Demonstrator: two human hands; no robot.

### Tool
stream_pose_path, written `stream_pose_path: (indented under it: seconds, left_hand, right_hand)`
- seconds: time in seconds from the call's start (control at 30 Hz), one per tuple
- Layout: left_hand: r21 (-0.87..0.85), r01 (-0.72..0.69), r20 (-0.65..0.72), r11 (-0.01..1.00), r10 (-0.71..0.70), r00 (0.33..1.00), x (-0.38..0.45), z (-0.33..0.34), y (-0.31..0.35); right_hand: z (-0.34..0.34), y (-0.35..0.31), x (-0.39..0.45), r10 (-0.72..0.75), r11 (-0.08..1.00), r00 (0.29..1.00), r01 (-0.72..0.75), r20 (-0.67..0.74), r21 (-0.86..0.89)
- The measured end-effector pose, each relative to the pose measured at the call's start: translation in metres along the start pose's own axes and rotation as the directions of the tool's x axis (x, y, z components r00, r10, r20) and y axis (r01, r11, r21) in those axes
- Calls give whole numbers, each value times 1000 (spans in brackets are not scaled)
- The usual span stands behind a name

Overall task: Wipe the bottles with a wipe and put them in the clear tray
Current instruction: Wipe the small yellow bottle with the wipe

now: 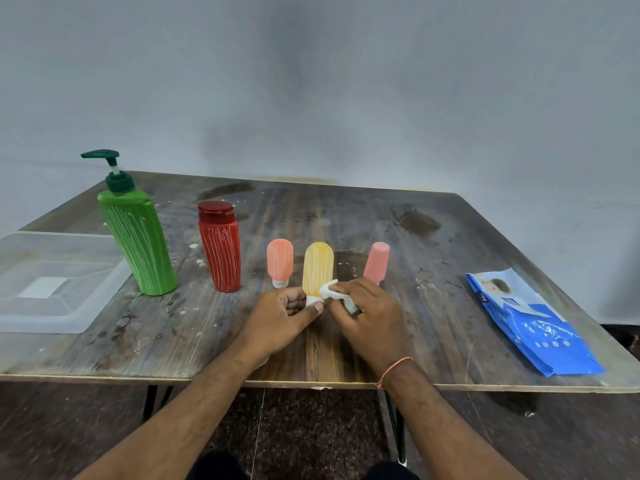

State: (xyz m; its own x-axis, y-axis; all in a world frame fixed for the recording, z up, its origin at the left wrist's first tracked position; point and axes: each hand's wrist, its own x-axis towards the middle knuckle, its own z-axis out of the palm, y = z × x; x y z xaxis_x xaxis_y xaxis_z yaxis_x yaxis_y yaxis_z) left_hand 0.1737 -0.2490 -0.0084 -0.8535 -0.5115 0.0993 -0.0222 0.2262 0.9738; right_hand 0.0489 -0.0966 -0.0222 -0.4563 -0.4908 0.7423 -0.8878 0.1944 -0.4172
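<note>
Head view, left to right: tray holding no bottles; green, red, peach unwiped; yellow pinched by left hand, right hand clutching wipe against it; pink waiting. Barely begun.

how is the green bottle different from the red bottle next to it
The green bottle is taller than the red bottle. The green bottle has a dark green pump head; the red bottle has a flat dark red cap. Both stand on the table with white streaks down their sides.
</note>
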Motion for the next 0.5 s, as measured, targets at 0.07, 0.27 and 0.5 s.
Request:
stream_pose_path:
  seconds: [0.07,0.27,0.5]
  left_hand:
    - [22,-11,-8,1000,11,1000,0,0,-1]
    - [40,-23,-36,999,25,999,-1,1,0]
    - [77,-33,-46,997,36,998,-2,1,0]
  right_hand:
    - [1,1,1,-5,1000,1000,5,-9,9]
    - [1,0,0,3,1000,1000,-3,-2,1]
    - [-2,-6,-1,-57,998,998,57,34,-2]
